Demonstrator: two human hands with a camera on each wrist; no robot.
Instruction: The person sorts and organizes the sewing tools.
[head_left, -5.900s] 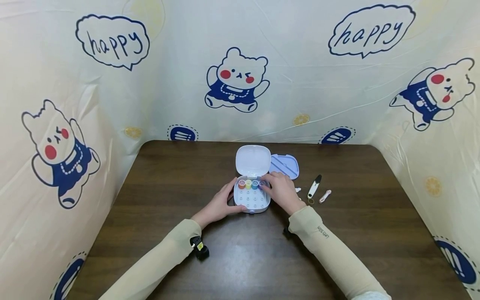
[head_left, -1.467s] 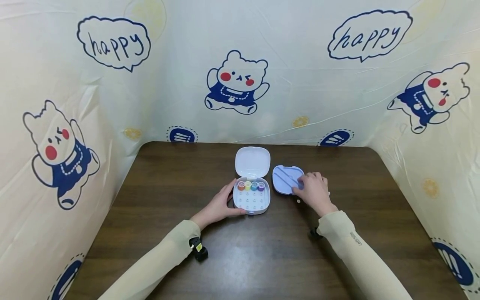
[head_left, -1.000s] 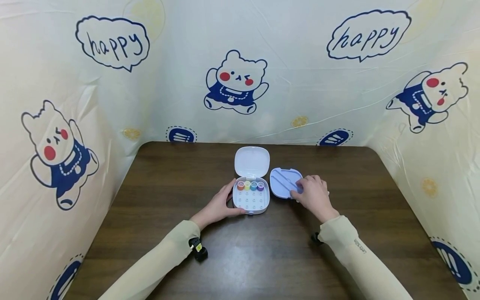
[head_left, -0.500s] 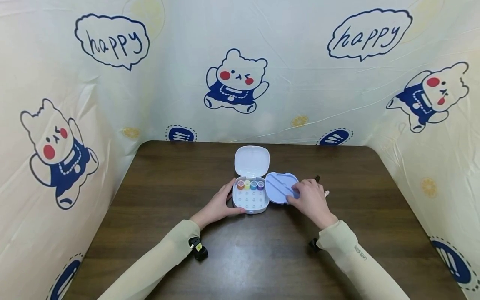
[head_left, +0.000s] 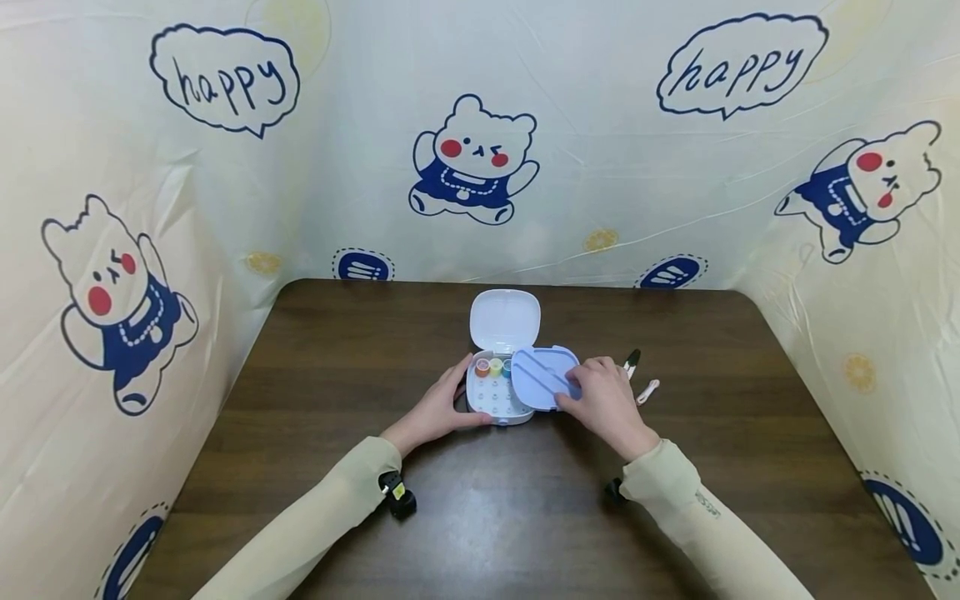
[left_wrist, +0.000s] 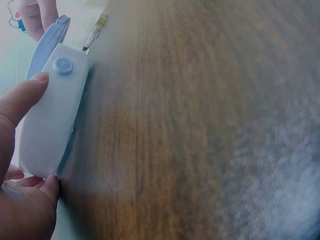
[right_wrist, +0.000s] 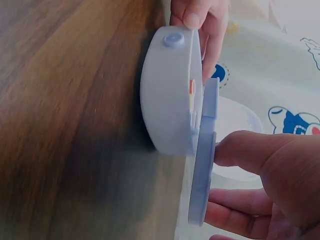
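Note:
In the head view a white sewing box (head_left: pixel 512 421) lies on the table, its hinged lid (head_left: pixel 505 319) raised at the back. My left hand (head_left: pixel 438 412) grips its left side, thumb at the front wall. My right hand (head_left: pixel 606 404) pinches the right edge of a periwinkle-blue tray (head_left: pixel 536 379), which covers the box's right part. An orange thread spool (head_left: pixel 482 367), a yellow one (head_left: pixel 495 367) and part of a blue one show beside short pegs. The right wrist view shows the tray (right_wrist: pixel 201 175) along the box's open face, thumb on one side, fingers on the other.
Right of my right hand lie a black-and-white tool (head_left: pixel 632 360), partly hidden, and a small white thing (head_left: pixel 647 392). A brown wooden table (head_left: pixel 480 517) carries everything. A printed cloth (head_left: pixel 570 200) hangs behind it and at both sides.
My right hand has let go of the purple spool's place and taken the tray, bringing it left over the box, hiding the purple spool. My left hand stays on the box.

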